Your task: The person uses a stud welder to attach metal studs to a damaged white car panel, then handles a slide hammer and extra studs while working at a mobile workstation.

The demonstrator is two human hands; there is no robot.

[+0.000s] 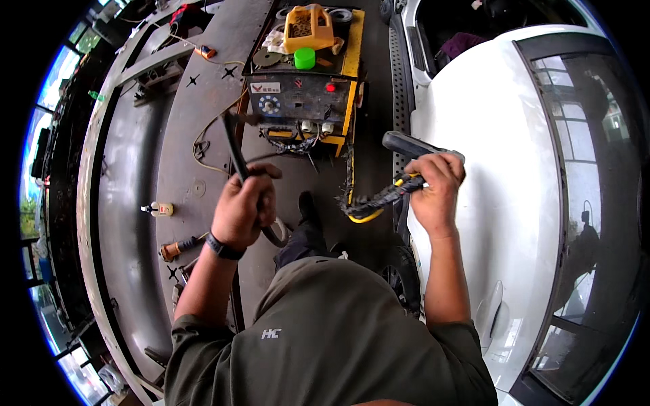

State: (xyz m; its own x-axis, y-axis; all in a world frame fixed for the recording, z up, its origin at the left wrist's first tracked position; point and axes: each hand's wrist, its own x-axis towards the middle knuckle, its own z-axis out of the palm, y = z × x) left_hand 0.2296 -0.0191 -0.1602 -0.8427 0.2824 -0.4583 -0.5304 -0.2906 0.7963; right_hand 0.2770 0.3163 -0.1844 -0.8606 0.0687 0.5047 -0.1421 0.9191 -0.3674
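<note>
My left hand (247, 206), with a dark watch band at the wrist, is closed round a black rod-like piece (235, 145). Its far end is blurred, so its kind is unclear. A thick dark curved length (276, 234) shows below that hand. My right hand (437, 183) grips a thick cable (379, 201) wrapped in black tape, with yellow showing through. Just beyond the right fingers is a long, rounded black piece (409, 144); whether I hold it too is hidden. The cable loops down from beside a dark control box (305, 101) with a dial and a red light.
A yellow cut-open jug (308, 30) and a green cap (305, 59) sit on the box. White car bodywork (487, 135) stands close on my right. At left, a metal bench (183, 142) carries a small bottle (161, 209) and an orange-brown tool (177, 249).
</note>
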